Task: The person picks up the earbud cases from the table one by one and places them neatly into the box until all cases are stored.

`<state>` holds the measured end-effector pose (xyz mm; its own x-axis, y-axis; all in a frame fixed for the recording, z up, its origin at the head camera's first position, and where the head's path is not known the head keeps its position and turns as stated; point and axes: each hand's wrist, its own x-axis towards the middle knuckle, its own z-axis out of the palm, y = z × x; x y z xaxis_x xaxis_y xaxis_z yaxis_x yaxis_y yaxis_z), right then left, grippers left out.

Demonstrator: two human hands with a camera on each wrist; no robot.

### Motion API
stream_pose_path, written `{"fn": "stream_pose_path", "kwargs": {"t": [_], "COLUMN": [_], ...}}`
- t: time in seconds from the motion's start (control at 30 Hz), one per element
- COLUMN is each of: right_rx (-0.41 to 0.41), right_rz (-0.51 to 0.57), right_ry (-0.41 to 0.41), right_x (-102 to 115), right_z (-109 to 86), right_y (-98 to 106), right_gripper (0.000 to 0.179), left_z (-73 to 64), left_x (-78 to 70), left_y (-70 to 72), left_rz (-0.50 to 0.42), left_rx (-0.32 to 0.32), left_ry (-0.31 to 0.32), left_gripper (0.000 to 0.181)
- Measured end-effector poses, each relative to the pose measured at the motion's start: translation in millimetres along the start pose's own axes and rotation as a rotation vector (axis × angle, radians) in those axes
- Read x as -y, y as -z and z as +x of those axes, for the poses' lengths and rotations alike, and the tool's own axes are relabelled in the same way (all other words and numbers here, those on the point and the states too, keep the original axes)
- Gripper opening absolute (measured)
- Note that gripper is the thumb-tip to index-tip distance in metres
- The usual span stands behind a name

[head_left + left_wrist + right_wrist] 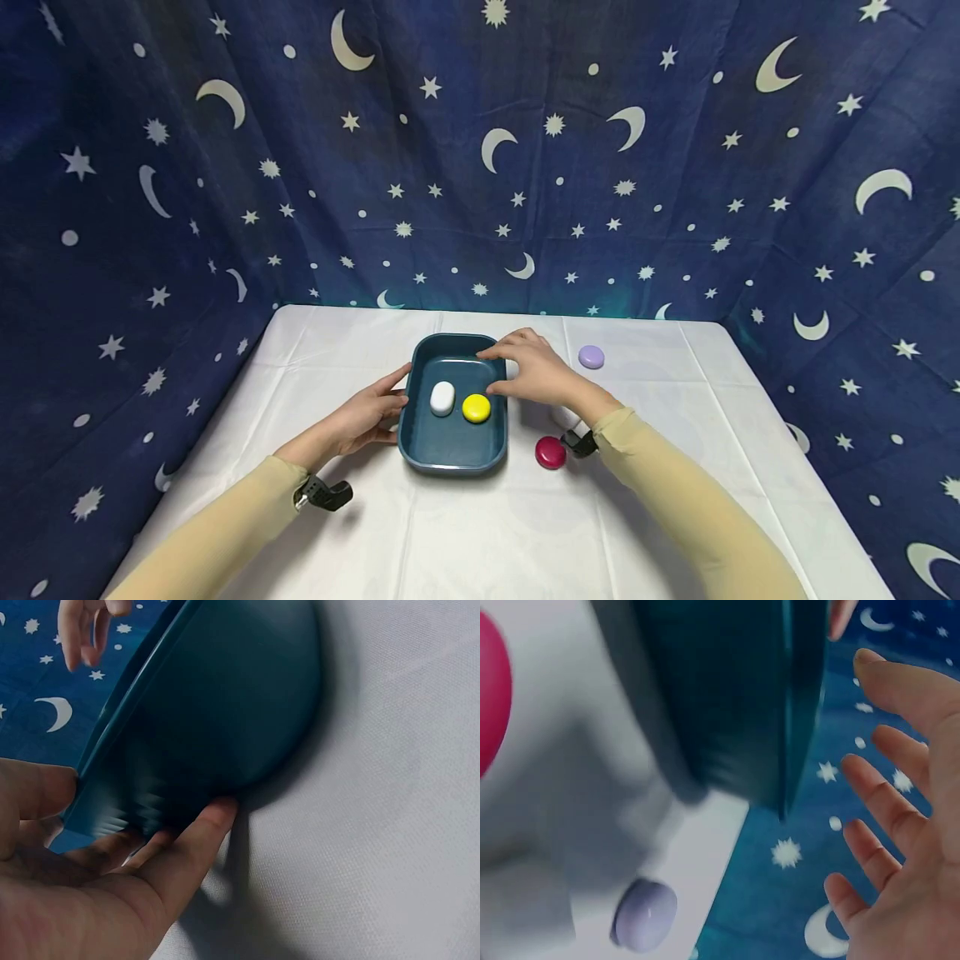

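Note:
A dark teal tray (450,458) with rounded corners holds a white oval piece (442,399) and a yellow round piece (476,408), lying side by side. My left hand (366,418) rests against the tray's left side. In the left wrist view, its fingertips (219,812) touch the outer wall and the thumb is at the rim. Over the tray's right rim hovers my right hand (536,369), fingers spread and nothing in them. The right wrist view shows that hand (907,802) apart from the tray wall (720,697).
Right of the tray, a dark red round piece (551,452) lies on the white-covered table (360,533). A lilac piece (591,357) sits farther back. Another white piece (564,417) is partly hidden by my right wrist. Blue star-and-moon cloth (450,167) stands behind and on both sides.

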<state>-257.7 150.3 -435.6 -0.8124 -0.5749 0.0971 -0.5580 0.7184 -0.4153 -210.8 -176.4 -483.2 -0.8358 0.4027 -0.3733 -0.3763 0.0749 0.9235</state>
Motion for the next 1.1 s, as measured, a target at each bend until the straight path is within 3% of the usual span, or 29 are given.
{"fn": "stream_pose_path", "kwargs": {"t": [0.27,0.57,1.1], "right_rx": [-0.039,-0.080,-0.080], "right_rz": [0.108,0.149,0.160], "right_ry": [-0.084,-0.166,-0.261], "right_x": [-20,-47,-106], "right_z": [-25.4,-55.6,-114.7], "right_y": [26,44,38], "right_gripper": [0.058,0.058,0.058], "left_z": [-0.9,-1.2,-0.5], "left_x": [0.2,1.2,1.3], "left_y": [-1.8,-2.8,-1.5], "left_rz": [0.033,0.058,0.068], "left_rx": [-0.020,-0.025,-0.033], "left_ry": [-0.005,-0.012,-0.029], "left_gripper": [0.066,0.066,0.068]}}
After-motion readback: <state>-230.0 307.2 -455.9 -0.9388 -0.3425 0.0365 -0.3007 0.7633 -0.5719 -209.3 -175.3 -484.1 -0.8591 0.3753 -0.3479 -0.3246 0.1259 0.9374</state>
